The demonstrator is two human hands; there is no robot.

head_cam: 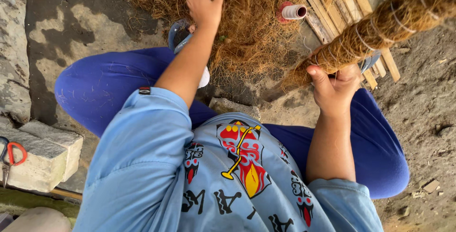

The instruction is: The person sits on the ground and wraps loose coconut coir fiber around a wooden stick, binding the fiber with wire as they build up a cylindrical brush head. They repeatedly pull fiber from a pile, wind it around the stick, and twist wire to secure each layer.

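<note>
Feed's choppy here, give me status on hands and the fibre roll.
Left hand open, over fibre pile. Right hand gripping bound fibre roll at its lower end. Nothing between hand and pile.

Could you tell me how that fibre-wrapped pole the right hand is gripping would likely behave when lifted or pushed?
The fibre-wrapped pole probably stays stiff: it runs straight past the right hand without sagging. Its shaggy coir surface, bound with thin cord, likely gives a rough, non-slip grip. It may shed strands, since the end near the hand is frayed, like the loose fibre heap that the left hand reaches over.
</note>
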